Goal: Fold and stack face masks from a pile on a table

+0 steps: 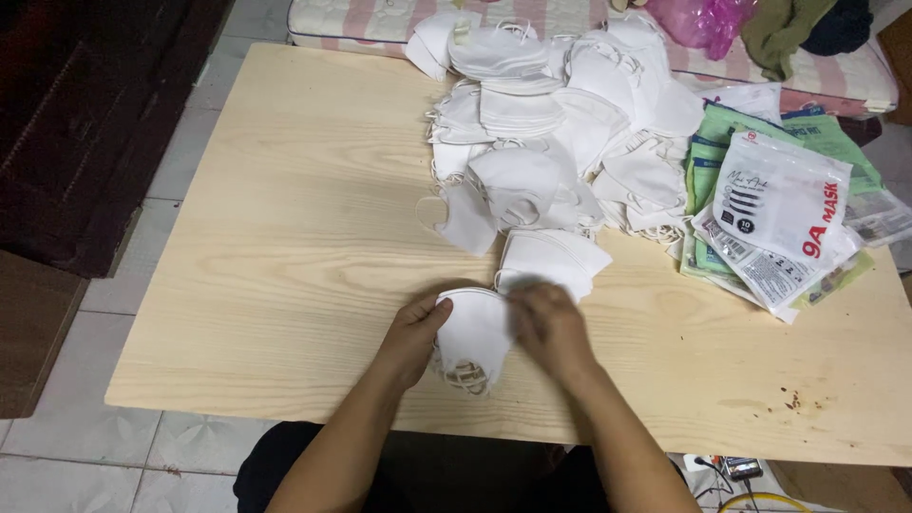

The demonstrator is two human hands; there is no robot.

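Left hand (pixel 410 334) and right hand (pixel 551 328): bare, no gloves, rings or watch. Forearms unsleeved. Dark garment covers the lap.

The masks (pixel 546 123) piling up at twelve o'clock are showing plain white, like the small stack of masks (pixel 472 334) at six o'clock, and the table (pixel 285 247) under them is showing pale wood with a wavy grain. At two o'clock the packets (pixel 779 204) are showing white and green with black and red print. Beyond them the mattress (pixel 836 81) is showing pink and white stripes, with a pink bag (pixel 703 21) lying on it.
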